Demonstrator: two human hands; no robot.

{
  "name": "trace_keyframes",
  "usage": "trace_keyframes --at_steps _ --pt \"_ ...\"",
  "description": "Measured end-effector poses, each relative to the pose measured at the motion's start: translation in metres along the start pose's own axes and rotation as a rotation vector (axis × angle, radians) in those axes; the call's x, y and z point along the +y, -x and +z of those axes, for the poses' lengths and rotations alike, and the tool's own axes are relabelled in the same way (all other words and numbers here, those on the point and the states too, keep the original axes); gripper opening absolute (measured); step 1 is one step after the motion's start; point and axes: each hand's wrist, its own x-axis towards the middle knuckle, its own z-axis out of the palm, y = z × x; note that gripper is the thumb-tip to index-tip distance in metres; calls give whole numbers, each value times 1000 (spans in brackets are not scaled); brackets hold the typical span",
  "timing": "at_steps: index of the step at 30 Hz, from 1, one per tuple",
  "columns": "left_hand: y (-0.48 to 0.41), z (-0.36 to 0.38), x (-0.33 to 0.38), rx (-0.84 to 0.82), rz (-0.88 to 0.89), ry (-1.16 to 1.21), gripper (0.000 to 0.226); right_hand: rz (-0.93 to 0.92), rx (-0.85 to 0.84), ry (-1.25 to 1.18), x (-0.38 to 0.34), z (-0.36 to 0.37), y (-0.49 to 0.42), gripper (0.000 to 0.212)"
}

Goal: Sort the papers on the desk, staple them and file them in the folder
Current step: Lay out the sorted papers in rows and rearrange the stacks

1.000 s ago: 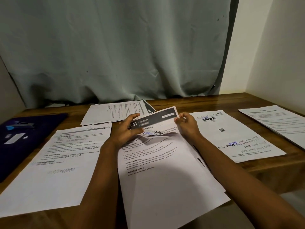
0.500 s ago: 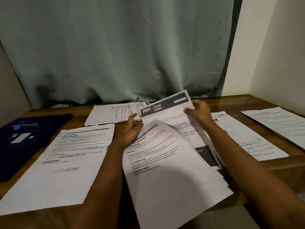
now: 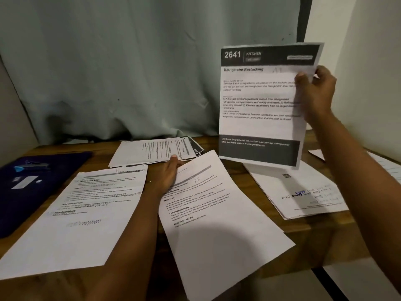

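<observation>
one-handed sheet, overhanging page

the right hand (image 3: 316, 94) has its fingers (image 3: 302, 77) closed on the side edge of a white printed sheet with dark header and footer bands (image 3: 260, 105), upright in the air far right of the dark blue flat folder (image 3: 50, 192). held one-handed, it could flop or slip. the left hand (image 3: 168, 177) meets a white text sheet (image 3: 217, 213) right of the folder; whether it grips, i cannot tell. that sheet overhangs the brown wooden bench (image 3: 314, 235) and might slide off. behind the folder hangs a grey-green curtain (image 3: 130, 72); a white wall (image 3: 368, 61) stands far right.
</observation>
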Motion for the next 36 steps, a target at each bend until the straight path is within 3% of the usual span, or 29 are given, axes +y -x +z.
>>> trace_keyframes --at_steps 2,10,16,23,27,32,36 --pt "3 0 4 -21 -7 33 53 52 -24 -27 -8 -8 -8 28" --pt "7 0 13 -98 -13 286 69 373 -434 137 -6 5 30 16" --pt "1 2 8 -99 -40 371 71 328 -668 401 40 43 101 15" --pt "-1 1 13 -160 -48 367 68 346 -727 494 70 71 162 19" --pt "1 -1 12 -167 -39 270 45 368 -665 488 78 79 173 6" --pt "-1 -5 3 -122 185 -222 37 466 -612 422 79 88 182 24" --pt "7 -5 13 -108 350 -381 31 534 -546 406 83 94 186 42"
